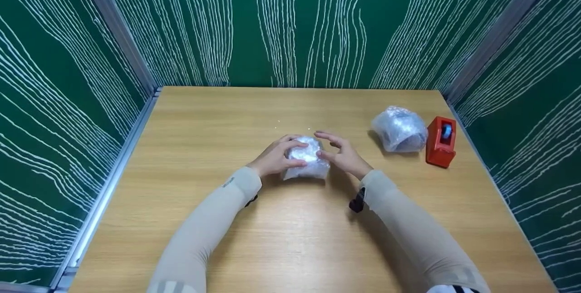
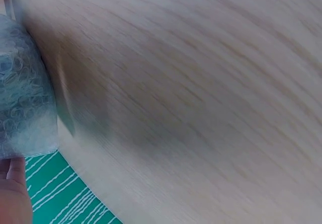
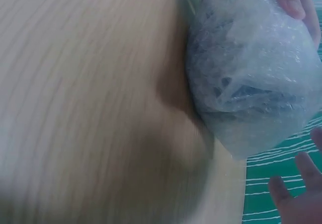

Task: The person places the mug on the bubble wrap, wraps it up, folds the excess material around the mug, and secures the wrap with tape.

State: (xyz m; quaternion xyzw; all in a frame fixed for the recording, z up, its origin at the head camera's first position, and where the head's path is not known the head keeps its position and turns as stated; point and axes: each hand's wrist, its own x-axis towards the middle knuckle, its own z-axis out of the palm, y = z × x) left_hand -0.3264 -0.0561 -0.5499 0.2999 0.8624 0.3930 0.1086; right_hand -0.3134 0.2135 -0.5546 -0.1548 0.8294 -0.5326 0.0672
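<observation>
A bundle of bubble wrap (image 1: 307, 157) sits on the wooden table between both hands; whatever is inside it is hidden. My left hand (image 1: 279, 155) holds its left side, thumb at the front and fingers over the top. The same bubble-wrap bundle (image 3: 251, 73) fills much of the right wrist view, with the left hand's fingers at its upper edge. My right hand (image 1: 345, 156) is at the bundle's right, fingers spread and the thumb right at the wrap in the head view. In the right wrist view, the right hand (image 3: 302, 199) shows apart from the bundle.
Another bubble-wrapped bundle (image 1: 400, 129) lies toward the back right of the table (image 1: 218, 116). Beside it stands a red tape dispenser (image 1: 440, 143) with a blue-centred roll. Green panels (image 1: 245, 25) with white wavy lines enclose the back and sides.
</observation>
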